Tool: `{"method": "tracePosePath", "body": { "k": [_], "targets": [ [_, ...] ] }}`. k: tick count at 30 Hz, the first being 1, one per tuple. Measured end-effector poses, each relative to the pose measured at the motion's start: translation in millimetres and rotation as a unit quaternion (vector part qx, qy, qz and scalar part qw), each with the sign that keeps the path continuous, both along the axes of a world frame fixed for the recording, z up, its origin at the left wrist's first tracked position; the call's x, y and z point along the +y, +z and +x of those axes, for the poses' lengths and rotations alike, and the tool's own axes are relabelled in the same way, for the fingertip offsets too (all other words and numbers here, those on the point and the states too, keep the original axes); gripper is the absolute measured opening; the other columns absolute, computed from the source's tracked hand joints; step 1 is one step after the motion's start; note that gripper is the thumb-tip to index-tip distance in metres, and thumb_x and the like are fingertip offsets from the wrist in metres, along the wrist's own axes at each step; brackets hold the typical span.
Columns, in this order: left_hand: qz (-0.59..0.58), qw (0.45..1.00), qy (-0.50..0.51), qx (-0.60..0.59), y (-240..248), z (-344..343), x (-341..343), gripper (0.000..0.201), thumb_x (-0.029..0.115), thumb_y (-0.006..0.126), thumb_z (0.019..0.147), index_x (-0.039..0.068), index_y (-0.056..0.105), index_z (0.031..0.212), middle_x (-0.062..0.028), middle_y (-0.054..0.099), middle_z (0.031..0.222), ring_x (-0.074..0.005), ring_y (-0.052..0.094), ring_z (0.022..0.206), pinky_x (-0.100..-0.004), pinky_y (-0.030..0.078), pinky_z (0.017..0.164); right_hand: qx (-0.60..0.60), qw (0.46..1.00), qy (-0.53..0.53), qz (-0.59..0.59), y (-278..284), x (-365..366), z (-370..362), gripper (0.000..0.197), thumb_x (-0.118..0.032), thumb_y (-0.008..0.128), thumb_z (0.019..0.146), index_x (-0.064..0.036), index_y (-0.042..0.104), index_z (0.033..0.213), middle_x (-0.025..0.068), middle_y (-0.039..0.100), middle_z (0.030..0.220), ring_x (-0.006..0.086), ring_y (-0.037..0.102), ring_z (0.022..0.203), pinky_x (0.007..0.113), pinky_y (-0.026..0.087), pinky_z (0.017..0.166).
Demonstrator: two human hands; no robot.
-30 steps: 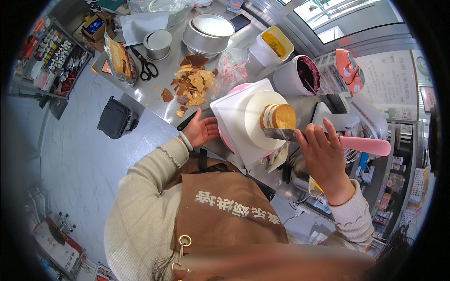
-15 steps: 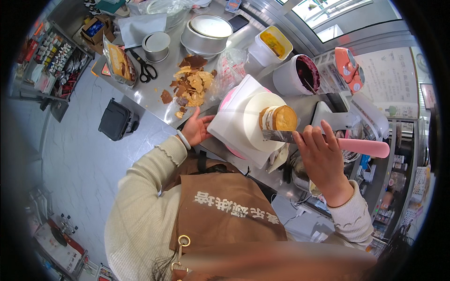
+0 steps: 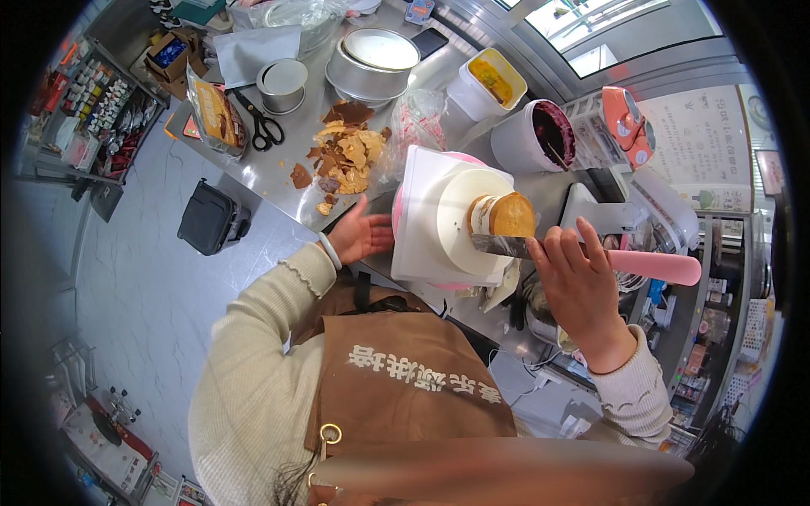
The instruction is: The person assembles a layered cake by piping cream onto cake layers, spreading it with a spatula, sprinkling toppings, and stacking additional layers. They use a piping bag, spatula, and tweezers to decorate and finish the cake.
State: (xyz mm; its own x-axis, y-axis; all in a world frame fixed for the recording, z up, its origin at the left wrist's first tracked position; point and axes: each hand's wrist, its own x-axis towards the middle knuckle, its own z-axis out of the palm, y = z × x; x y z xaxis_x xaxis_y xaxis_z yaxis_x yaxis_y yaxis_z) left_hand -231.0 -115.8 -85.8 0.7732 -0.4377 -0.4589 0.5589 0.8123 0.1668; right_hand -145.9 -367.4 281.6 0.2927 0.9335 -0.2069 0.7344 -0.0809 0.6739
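A cake stands on a square white board [image 3: 413,253] on a pink turntable [image 3: 397,207]. Its wide lower tier [image 3: 451,198] is coated in white cream. On top sits a small tier [image 3: 512,215] of bare golden-brown sponge with cream along its side. My right hand [image 3: 578,282] grips a spatula [image 3: 654,266] by its pink handle. The metal blade reaches left over the lower tier, against or very close to the small tier's near side. My left hand [image 3: 363,234] is open, fingers stretched toward the turntable's left rim; whether the fingertips touch it, I cannot tell.
Brown cake scraps [image 3: 350,156], black scissors [image 3: 260,122] and round cake tins [image 3: 371,67] lie beyond the turntable. Farther right stand a yellow-filled tub [image 3: 489,80] and a white bucket of dark red filling [image 3: 527,139]. A white mixer [image 3: 654,211] is at the right.
The square board has turned counterclockwise with the turntable. My left hand has shifted slightly along the rim. The right hand and spatula stay nearly still.
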Motion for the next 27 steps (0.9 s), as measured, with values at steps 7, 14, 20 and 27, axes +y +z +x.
{"method": "tracePosePath", "body": {
  "k": [7, 14, 20, 27],
  "targets": [
    [0.003, 1.000, -0.015, 0.002, -2, -3, -6, 0.090, 0.077, 0.023, 0.099, 0.002, 0.057, 0.136, -0.0165, 0.067, 0.125, -0.0293, 0.066, 0.111, -0.0418, 0.050, 0.101, 0.011, 1.000, -0.005, 0.002, 1, 2, -1, 0.034, -0.015, 0.061, 0.085, -0.0101, 0.068, 0.118, 0.0050, 0.061, 0.110, 0.0211, 0.058, 0.112, 0.045, 0.032, 0.120],
    [-0.020, 1.000, 0.023, -0.006, -4, 0, 1, 0.092, 0.080, 0.022, 0.097, 0.002, 0.055, 0.133, -0.0198, 0.069, 0.120, -0.0305, 0.067, 0.110, -0.0435, 0.051, 0.101, 0.014, 1.000, -0.006, -0.006, 3, 4, -3, 0.036, -0.015, 0.060, 0.085, -0.0094, 0.068, 0.119, 0.0057, 0.062, 0.111, 0.0216, 0.058, 0.113, 0.045, 0.033, 0.120],
    [-0.002, 0.999, 0.029, -0.024, 2, 2, 7, 0.093, 0.081, 0.021, 0.096, 0.005, 0.051, 0.140, -0.0183, 0.067, 0.122, -0.0283, 0.066, 0.111, -0.0415, 0.049, 0.100, 0.010, 1.000, -0.003, -0.005, 1, 6, -6, 0.036, -0.015, 0.060, 0.084, -0.0088, 0.068, 0.119, 0.0061, 0.062, 0.110, 0.0223, 0.058, 0.112, 0.045, 0.033, 0.120],
    [0.025, 0.997, 0.063, -0.040, 0, 0, 9, 0.089, 0.078, 0.021, 0.098, 0.008, 0.049, 0.145, -0.0171, 0.065, 0.126, -0.0265, 0.062, 0.115, -0.0407, 0.046, 0.103, 0.001, 1.000, -0.001, -0.007, 0, 6, -8, 0.036, -0.015, 0.060, 0.084, -0.0080, 0.068, 0.119, 0.0063, 0.062, 0.111, 0.0225, 0.058, 0.112, 0.044, 0.033, 0.120]
  ]
}}
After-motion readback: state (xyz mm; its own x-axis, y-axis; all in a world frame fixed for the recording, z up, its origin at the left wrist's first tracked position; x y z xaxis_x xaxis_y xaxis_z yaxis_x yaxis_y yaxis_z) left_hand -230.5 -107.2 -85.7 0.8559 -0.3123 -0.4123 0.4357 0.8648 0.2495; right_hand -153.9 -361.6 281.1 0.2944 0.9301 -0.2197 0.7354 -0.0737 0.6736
